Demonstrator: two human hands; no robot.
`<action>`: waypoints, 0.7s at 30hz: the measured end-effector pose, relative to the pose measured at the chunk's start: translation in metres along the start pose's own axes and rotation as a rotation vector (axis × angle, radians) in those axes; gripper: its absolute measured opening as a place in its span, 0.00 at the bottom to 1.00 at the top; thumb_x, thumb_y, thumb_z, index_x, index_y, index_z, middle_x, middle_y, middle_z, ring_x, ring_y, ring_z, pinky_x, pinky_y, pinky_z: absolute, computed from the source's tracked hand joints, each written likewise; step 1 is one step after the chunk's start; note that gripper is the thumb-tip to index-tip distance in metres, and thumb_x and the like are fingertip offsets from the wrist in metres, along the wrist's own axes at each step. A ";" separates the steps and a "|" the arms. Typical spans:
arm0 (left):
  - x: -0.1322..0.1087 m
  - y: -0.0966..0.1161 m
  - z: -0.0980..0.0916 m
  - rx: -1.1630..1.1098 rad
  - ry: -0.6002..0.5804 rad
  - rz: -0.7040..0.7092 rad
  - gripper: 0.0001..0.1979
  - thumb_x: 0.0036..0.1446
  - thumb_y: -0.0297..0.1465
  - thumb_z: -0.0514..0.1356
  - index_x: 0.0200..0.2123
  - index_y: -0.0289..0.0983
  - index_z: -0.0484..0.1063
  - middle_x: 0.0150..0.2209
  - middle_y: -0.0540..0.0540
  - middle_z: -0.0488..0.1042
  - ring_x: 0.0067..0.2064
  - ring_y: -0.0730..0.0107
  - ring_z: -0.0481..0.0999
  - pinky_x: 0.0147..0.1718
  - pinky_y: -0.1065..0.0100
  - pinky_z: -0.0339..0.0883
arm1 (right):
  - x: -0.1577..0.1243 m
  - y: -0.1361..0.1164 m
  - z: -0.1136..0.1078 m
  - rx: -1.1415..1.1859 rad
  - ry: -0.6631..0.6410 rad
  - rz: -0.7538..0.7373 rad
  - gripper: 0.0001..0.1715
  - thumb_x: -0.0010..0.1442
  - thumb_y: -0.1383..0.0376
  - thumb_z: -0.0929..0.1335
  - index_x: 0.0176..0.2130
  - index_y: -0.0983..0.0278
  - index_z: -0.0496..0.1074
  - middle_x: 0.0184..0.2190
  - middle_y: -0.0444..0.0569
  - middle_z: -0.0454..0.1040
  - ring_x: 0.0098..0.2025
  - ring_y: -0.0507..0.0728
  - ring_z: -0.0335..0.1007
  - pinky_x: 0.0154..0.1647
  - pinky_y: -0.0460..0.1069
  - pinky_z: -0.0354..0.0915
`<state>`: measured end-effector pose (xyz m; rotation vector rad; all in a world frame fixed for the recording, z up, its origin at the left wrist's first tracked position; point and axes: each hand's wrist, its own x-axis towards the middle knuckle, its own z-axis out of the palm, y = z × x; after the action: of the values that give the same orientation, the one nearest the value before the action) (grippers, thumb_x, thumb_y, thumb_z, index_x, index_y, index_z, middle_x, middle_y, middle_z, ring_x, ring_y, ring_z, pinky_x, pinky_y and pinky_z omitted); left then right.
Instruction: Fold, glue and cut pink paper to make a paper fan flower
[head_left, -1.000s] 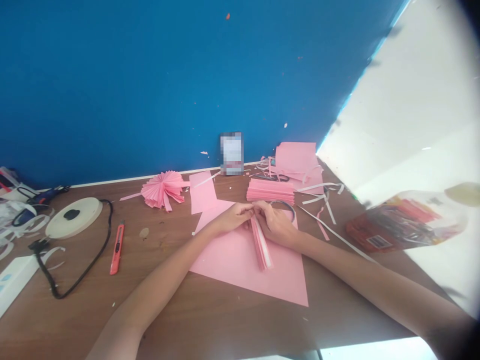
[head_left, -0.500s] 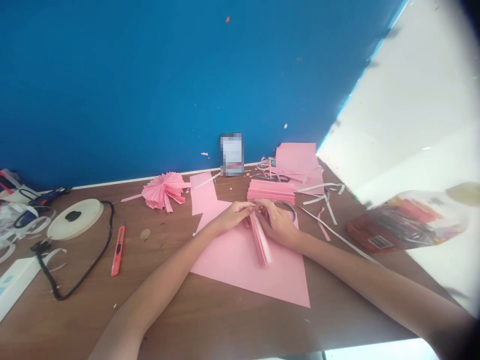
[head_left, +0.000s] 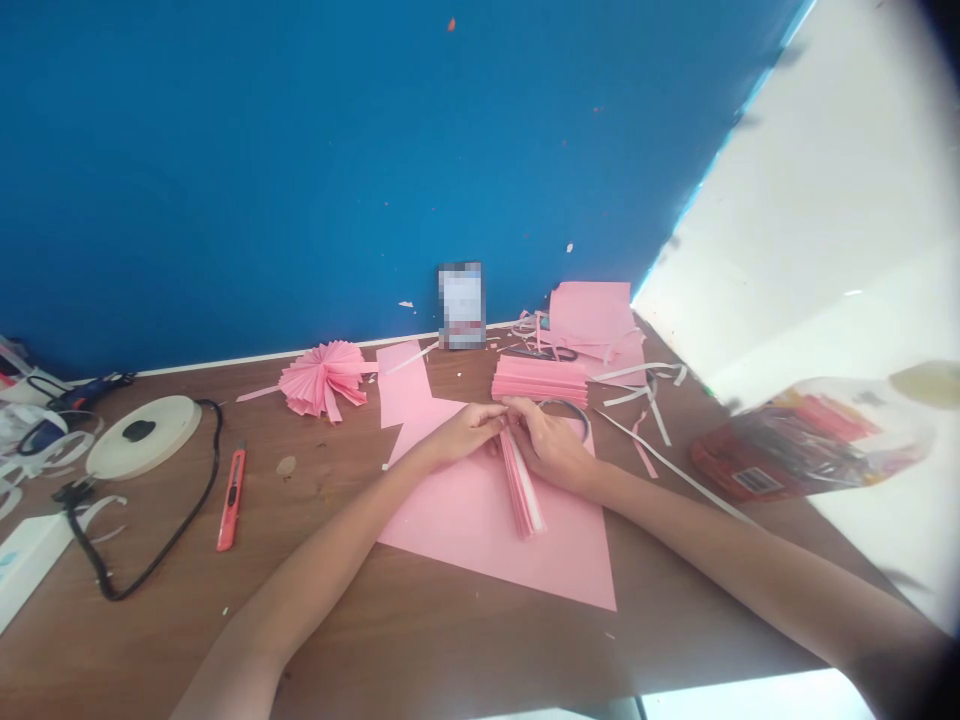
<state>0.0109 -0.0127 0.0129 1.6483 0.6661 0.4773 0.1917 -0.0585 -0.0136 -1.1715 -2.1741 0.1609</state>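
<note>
My left hand [head_left: 466,430] and my right hand [head_left: 551,445] meet at the far end of a pleated pink paper strip [head_left: 520,490], both pinching it with closed fingers. The strip stands on edge and runs toward me over a flat pink paper sheet [head_left: 480,535] on the wooden table [head_left: 360,640]. A stack of folded pink paper [head_left: 540,380] lies just beyond my hands. A finished pink paper fan [head_left: 322,378] rests further left.
An orange utility knife [head_left: 231,485], a round white tape roll [head_left: 142,435] and a black cord [head_left: 150,560] lie at left. More pink sheets [head_left: 596,320], scissors and paper trimmings sit at back right. A red plastic packet [head_left: 795,440] lies at right, against the blue wall [head_left: 300,150].
Both hands stay at the strip's far end. The strip's near end has swung slightly, and the view has shifted a little.
</note>
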 end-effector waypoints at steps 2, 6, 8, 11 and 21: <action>0.000 0.000 0.000 0.012 0.011 -0.006 0.25 0.58 0.47 0.52 0.47 0.33 0.71 0.32 0.45 0.71 0.29 0.74 0.69 0.31 0.70 0.64 | -0.001 0.001 0.001 -0.001 0.009 -0.030 0.20 0.65 0.67 0.55 0.56 0.63 0.52 0.43 0.55 0.70 0.37 0.58 0.71 0.32 0.52 0.68; 0.000 0.001 0.001 0.008 0.020 -0.005 0.25 0.58 0.47 0.52 0.45 0.33 0.72 0.32 0.46 0.70 0.29 0.74 0.68 0.30 0.70 0.63 | -0.001 0.001 0.002 0.007 0.031 -0.080 0.19 0.65 0.68 0.56 0.56 0.64 0.52 0.43 0.55 0.70 0.37 0.58 0.70 0.32 0.52 0.68; 0.000 0.002 0.001 0.001 0.024 0.000 0.25 0.58 0.48 0.52 0.45 0.33 0.72 0.32 0.46 0.70 0.29 0.74 0.68 0.30 0.70 0.62 | -0.001 0.001 0.002 0.005 0.032 -0.082 0.19 0.65 0.69 0.56 0.56 0.64 0.52 0.42 0.54 0.70 0.36 0.57 0.70 0.32 0.51 0.68; -0.001 0.004 0.001 -0.003 0.033 0.006 0.26 0.57 0.48 0.52 0.45 0.32 0.73 0.32 0.45 0.71 0.31 0.73 0.67 0.30 0.70 0.61 | -0.001 -0.001 0.000 -0.016 0.028 -0.066 0.18 0.65 0.69 0.56 0.55 0.63 0.53 0.42 0.54 0.70 0.34 0.57 0.70 0.31 0.51 0.67; 0.000 0.001 0.001 -0.095 0.062 0.004 0.24 0.58 0.45 0.54 0.48 0.32 0.72 0.34 0.44 0.72 0.29 0.74 0.69 0.31 0.69 0.65 | 0.000 -0.002 -0.003 0.009 0.102 -0.016 0.20 0.64 0.68 0.58 0.55 0.62 0.54 0.39 0.51 0.71 0.37 0.56 0.72 0.36 0.51 0.68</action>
<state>0.0117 -0.0130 0.0139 1.5512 0.6762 0.5559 0.1920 -0.0606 -0.0099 -1.1322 -2.0910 0.1011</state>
